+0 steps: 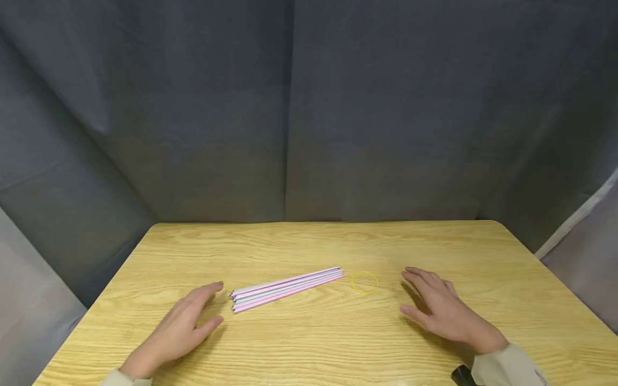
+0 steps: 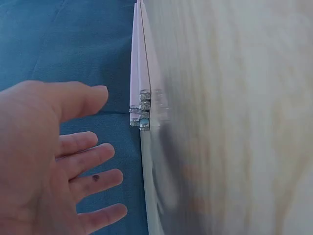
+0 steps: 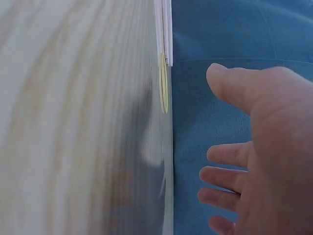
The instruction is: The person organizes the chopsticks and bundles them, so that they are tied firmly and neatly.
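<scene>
A loose bundle of several slim pink and white sticks (image 1: pixel 289 289) lies slantwise on the table. Silvery ends of the sticks (image 2: pixel 144 108) face my left hand in the left wrist view; their exact kind is unclear. Just past the far right tips lies a thin yellow rubber band (image 1: pixel 364 282), flat in a ring and apart from the sticks. My left hand (image 1: pixel 179 327) is near the silvery ends, thumb and fingers spread, holding nothing. On the other side, my right hand (image 1: pixel 441 308) is right of the rubber band (image 3: pixel 164 83), fingers extended and nothing in them.
The wood-grain table (image 1: pixel 314 343) has rounded back corners. Dark grey cloth (image 1: pixel 386 107) hangs behind it and along both sides. A small black object (image 1: pixel 463 375) shows beside the right sleeve (image 1: pixel 507 367).
</scene>
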A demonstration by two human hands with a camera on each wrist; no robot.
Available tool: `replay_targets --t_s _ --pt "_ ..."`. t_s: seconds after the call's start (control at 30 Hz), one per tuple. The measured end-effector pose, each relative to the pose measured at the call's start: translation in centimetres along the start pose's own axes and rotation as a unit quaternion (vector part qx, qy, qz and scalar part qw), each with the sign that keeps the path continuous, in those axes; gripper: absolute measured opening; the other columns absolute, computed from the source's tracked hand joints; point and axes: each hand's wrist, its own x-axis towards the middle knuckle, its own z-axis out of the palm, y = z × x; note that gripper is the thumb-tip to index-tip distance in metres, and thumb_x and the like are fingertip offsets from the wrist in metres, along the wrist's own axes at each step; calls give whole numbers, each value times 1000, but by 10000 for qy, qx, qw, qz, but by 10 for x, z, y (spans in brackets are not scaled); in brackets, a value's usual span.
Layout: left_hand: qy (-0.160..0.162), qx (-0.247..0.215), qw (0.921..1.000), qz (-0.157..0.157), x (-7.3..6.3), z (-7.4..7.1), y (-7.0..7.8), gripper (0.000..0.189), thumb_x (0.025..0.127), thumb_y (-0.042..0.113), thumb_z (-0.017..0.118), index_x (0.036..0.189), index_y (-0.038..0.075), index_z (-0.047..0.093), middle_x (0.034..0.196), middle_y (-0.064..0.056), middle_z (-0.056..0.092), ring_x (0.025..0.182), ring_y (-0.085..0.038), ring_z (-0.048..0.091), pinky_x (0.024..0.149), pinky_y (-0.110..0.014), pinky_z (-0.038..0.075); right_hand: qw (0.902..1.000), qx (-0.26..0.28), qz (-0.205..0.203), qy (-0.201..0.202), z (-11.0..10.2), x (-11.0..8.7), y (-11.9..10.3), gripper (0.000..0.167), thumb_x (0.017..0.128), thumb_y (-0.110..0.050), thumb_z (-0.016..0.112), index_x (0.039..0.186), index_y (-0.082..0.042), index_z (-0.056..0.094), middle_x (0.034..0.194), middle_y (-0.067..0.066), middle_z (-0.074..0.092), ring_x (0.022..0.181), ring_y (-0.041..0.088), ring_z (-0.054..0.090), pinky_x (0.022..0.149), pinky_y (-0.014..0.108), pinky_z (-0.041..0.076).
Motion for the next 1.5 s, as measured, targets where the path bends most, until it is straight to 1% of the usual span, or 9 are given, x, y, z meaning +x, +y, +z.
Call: replay_targets --t_s 0.2,0.33,0.5,0.57,0.67,0.8,1.0,1.2,1.5 --pt "1 105 9999 -97 -2 1 -3 59 84 17 74 136 6 49 133 -10 57 121 -30 55 95 -51 45 9999 76 -80 -33 1 4 -1 63 91 -37 65 139 -1 44 142 19 42 128 40 39 92 63 30" --pt "46 119 9999 -13 -1 0 -5 59 84 19 75 135 5 50 133 -9 57 121 -30 55 95 -51 45 9999 104 -107 -2 1 6 -3 61 91 -36 65 137 -1 45 141 19 44 127 39 40 91 63 31" --pt "21 40 9999 97 0 -1 -5 60 80 24 78 132 6 52 135 -11 54 123 -33 53 95 -57 42 9977 443 -384 332 2 11 -5 51 91 -25 67 133 -3 49 135 15 50 123 36 44 91 62 36" --pt "4 15 9999 104 0 0 -5 61 79 25 79 130 6 52 136 -11 52 123 -34 51 95 -57 42 9956 591 -534 488 4 13 -5 47 90 -19 68 131 -4 51 132 13 53 121 33 46 92 60 38" --pt "0 -31 9999 112 1 1 -5 62 78 25 80 130 6 53 138 -12 50 124 -35 50 95 -57 43 9938 637 -664 632 8 15 -5 46 89 -16 69 129 -5 52 129 10 55 120 29 48 93 53 39" --pt "-6 -97 9999 138 1 1 -6 61 79 25 80 130 6 53 138 -12 50 124 -35 50 96 -56 43 9941 673 -643 565 11 17 -6 44 89 -16 68 129 -4 52 129 9 56 119 27 48 93 50 39" --pt "44 -95 9998 181 3 2 -9 59 79 23 79 129 5 53 137 -13 50 124 -34 50 95 -55 44 9936 959 -530 285 13 22 -7 43 93 -19 64 131 -3 50 131 8 53 122 29 47 95 54 40" --pt "-22 -164 9998 125 5 3 -12 57 81 23 77 129 5 53 137 -12 50 125 -35 49 96 -54 43 9925 1083 -526 234 15 26 -9 42 94 -19 63 130 -3 51 130 8 54 121 29 48 95 55 41" --pt "-90 -333 9994 23 8 5 -7 54 83 16 75 130 4 52 137 -14 49 126 -35 47 99 -54 42 9901 1333 -403 148 20 33 -10 42 94 -21 63 130 -2 51 130 8 55 121 29 49 94 56 41"
